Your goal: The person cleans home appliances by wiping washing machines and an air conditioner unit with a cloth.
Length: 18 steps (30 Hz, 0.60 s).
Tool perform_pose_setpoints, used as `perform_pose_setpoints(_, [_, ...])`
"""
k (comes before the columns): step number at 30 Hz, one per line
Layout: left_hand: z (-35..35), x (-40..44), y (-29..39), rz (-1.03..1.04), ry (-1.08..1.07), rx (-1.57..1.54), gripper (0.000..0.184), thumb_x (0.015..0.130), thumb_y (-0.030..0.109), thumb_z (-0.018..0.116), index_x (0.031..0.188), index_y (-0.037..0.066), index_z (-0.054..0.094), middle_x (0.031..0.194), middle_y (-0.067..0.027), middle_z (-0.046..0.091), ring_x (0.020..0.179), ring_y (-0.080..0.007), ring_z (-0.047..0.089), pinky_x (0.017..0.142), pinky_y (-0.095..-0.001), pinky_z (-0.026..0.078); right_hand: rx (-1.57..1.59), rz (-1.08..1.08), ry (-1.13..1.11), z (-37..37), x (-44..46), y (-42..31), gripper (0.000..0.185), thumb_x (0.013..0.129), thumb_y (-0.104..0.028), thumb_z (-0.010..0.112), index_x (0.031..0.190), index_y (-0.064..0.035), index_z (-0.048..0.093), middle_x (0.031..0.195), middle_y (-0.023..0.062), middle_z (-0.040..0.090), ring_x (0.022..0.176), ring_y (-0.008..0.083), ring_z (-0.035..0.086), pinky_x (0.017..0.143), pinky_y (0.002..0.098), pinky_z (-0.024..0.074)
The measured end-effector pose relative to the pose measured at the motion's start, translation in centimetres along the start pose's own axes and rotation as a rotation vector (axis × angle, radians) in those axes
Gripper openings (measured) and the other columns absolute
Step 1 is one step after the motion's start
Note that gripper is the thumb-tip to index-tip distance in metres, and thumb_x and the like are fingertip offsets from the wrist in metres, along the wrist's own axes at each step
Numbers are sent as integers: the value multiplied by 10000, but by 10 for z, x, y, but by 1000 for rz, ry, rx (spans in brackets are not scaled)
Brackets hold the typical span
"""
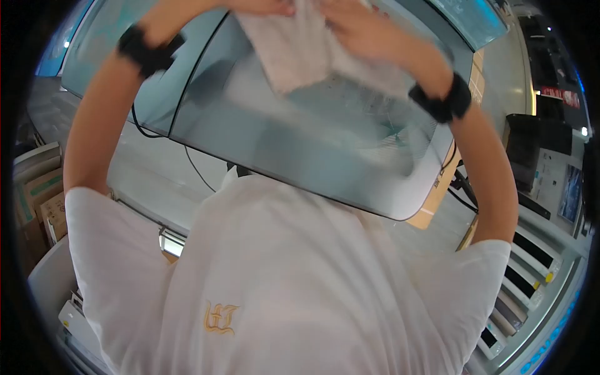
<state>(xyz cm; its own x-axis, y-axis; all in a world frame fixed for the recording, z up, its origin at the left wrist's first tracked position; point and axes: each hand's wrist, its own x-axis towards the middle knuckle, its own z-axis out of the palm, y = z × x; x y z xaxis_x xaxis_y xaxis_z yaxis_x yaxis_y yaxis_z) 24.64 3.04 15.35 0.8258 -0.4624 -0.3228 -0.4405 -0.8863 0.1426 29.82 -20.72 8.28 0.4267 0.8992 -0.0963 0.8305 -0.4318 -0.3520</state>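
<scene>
A pale beige, soft fabric cloth (287,59) lies on the far part of a grey-blue, glassy panel with a rounded corner (281,147). The left hand (265,6) touches the cloth's far edge, cut off by the top of the view; whether its fingers pinch the fabric I cannot tell. The right hand (359,31) is over the cloth's right part, fingers reaching across it (blurred, so I cannot tell how firmly they are closed).

A second glassy blue-grey panel (159,69) adjoins the panel's left side along a dark seam, with a looped black cable (142,130) at its near edge. A light brown, flat board (426,211) shows beyond the panel's right edge.

Well left of the panel, a grey-white open-topped container (39,153) holds brown cardboard boxes (53,215); their contents are hidden. Well right of the panel, a pale grey rack (559,281) holds white boxes with dark faces (528,247), beneath a white printed carton (553,181). The white short-sleeved shirt (287,269) blocks the floor nearest the panel
</scene>
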Motion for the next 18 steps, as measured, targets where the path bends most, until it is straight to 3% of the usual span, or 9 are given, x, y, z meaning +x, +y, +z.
perform_pose_setpoints(1, [-12, -22, 23, -108, -168, -29, 411, 1020, 348, 539, 1185, -18, 626, 1203, -220, 688, 1032, -391, 671, 928, -443, 525, -234, -143, 52, 14, -23, -22, 600, 998, -150, 525, 1585, -105, 404, 1694, 131, 277, 1573, 359, 209, 1286, 485, 137])
perform_pose_setpoints(3, [65, -58, -26, 38, 25, -72, 533, 996, 302, 622, 1519, 284, 522, 1571, -252, 435, 1434, -451, 445, 1156, -483, 403, -159, -223, 131, 29, -63, -58, 537, 1001, -155, 535, 1536, -145, 486, 1642, 134, 376, 1501, 376, 348, 1228, 519, 270])
perform_pose_setpoints(4, [60, -101, 13, -102, 57, -56, 528, 990, 287, 638, 1508, 300, 537, 1589, -267, 402, 1452, -434, 429, 1173, -477, 380, -155, -203, 101, 28, -72, -60, 546, 995, -169, 552, 1537, -154, 487, 1640, 134, 377, 1502, 378, 344, 1220, 527, 276])
perform_pose_setpoints(7, [96, -149, 20, -103, 242, 14, 494, 996, 295, 590, 1487, 248, 560, 1538, -297, 450, 1404, -428, 475, 1138, -489, 405, -148, -170, 62, 25, -87, -35, 580, 969, -185, 593, 1540, -180, 488, 1652, 131, 357, 1524, 390, 292, 1217, 559, 254])
perform_pose_setpoints(9, [110, -145, 5, -121, 269, -125, 512, 1011, 215, 583, 1514, 305, 534, 1606, -292, 356, 1464, -493, 365, 1222, -480, 295, -133, -162, 102, 26, -66, 4, 614, 945, -160, 608, 1545, -197, 485, 1679, 130, 309, 1566, 403, 206, 1245, 593, 187])
perform_pose_setpoints(11, [117, -129, 11, -181, 395, -24, 498, 1018, 202, 556, 1513, 260, 537, 1583, -316, 373, 1461, -504, 358, 1220, -491, 299, -236, -106, 139, 18, -45, -10, 472, 996, -148, 538, 1459, -56, 528, 1575, 199, 426, 1481, 392, 349, 1172, 564, 290])
perform_pose_setpoints(13, [109, -122, 30, -104, 584, 204, 309, 1010, 246, 538, 1254, 74, 616, 1333, -248, 586, 1169, -438, 566, 1016, -470, 452, -328, -145, 104, 14, -27, -28, 457, 1029, -157, 499, 1453, 13, 510, 1556, 236, 444, 1460, 386, 394, 1161, 539, 318])
perform_pose_setpoints(15, [112, -122, 35, -134, 638, 197, 321, 1012, 253, 533, 1251, 55, 617, 1323, -258, 592, 1165, -444, 567, 1013, -480, 453, -411, -270, -8, 13, -23, -52, 524, 1046, -187, 492, 1527, 11, 431, 1622, 240, 363, 1503, 384, 343, 1214, 517, 271])
perform_pose_setpoints(18, [138, -150, 67, -262, 541, -93, 492, 999, 186, 547, 1491, 184, 552, 1546, -349, 389, 1438, -550, 350, 1199, -564, 301, -166, -161, 74, 46, -61, -106, 594, 935, -174, 616, 1520, -204, 522, 1677, 144, 311, 1553, 438, 222, 1231, 595, 216])
